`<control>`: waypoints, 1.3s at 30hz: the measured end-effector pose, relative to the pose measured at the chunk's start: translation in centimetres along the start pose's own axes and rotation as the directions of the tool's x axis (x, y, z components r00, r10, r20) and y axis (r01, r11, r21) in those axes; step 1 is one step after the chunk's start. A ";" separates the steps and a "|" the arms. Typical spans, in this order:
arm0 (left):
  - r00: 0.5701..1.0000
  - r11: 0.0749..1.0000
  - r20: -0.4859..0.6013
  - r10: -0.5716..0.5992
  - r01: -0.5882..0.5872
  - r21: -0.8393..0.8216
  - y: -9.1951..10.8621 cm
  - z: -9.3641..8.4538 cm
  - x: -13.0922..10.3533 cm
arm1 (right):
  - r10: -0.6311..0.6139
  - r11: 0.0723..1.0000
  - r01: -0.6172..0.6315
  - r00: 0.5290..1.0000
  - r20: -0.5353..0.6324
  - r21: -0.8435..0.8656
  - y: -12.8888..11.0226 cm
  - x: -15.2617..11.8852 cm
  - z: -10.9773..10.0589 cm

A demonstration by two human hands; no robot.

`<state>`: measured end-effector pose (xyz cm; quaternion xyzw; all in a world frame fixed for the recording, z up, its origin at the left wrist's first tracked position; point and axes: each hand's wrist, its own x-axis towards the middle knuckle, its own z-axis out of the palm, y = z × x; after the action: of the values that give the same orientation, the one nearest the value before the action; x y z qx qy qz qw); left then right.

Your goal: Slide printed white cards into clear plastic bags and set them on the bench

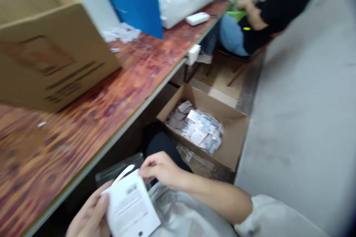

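Printed sheet: one, near, to the right of the table edge.
Left hand: pinching the sheet's left edge under the thumb.
Right hand: fingertips pinching the sheet's far corner.
Clear bag: one, behind the sheet; one white strip overlaps it, inside or outside unclear.
Boxes: two, a table box left, a floor box with uncounted packets.
Room: bare wood along the near edge of the table.
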<state>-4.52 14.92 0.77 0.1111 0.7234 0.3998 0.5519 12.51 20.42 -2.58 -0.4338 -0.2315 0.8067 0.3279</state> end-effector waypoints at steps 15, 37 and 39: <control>0.986 0.895 0.103 0.128 -0.070 -0.440 -3.8 -8.9 -3.0 | 0.238 0.881 -0.106 0.941 0.239 -0.461 3.4 1.5 7.3; 0.941 0.789 -0.089 0.327 -0.323 -0.523 -3.4 -4.2 -3.7 | -0.119 0.695 0.405 0.879 0.461 -0.593 1.2 -1.1 7.7; 0.943 0.794 -0.087 0.320 -0.318 -0.519 -3.6 -4.1 -4.1 | -0.120 0.685 0.421 0.870 0.478 -0.594 1.3 -1.4 7.4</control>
<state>-5.68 8.21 1.47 0.0772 0.5556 0.6691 0.4876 6.38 17.87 1.18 -0.3077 -0.6358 0.6763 0.2089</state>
